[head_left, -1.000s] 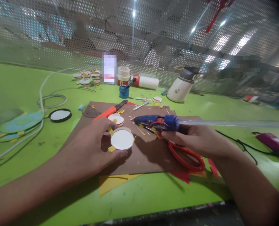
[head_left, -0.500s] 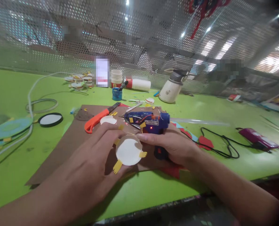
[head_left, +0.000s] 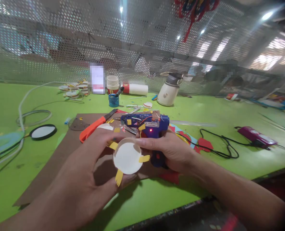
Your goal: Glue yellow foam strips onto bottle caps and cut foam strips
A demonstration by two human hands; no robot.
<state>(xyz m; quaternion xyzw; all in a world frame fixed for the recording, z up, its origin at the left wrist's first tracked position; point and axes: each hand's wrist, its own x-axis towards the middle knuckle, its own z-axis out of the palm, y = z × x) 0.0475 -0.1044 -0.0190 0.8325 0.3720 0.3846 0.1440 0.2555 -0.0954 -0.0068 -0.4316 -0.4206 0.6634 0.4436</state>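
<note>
My left hand (head_left: 84, 170) is closed around a cut paper cup base (head_left: 128, 158), a shallow white round with yellow paper feet (head_left: 144, 158) sticking out from its rim. The thumb presses from below and the fingers from the far side. In my right hand (head_left: 173, 144) is a blue hot glue gun (head_left: 158, 131), its red light lit and its nozzle pointing left. My right thumb touches the cup base's upper right rim. Beyond my hands, an orange utility knife (head_left: 93, 128) and another white paper piece (head_left: 105, 127) lie on brown cardboard (head_left: 60, 170).
Behind stand a blue pot with a marker (head_left: 113, 101), stacked paper cups (head_left: 138, 89) and a white bottle (head_left: 167, 94). At right lie red paper scraps (head_left: 203, 145), a black cord and a purple device (head_left: 256, 136). A black-rimmed lid (head_left: 43, 131) and white cable (head_left: 20, 112) are at left.
The camera view has shifted, so the table things appear further left and a little lower. The cup base is turned slightly and its yellow feet show more clearly. Both holds are unchanged.
</note>
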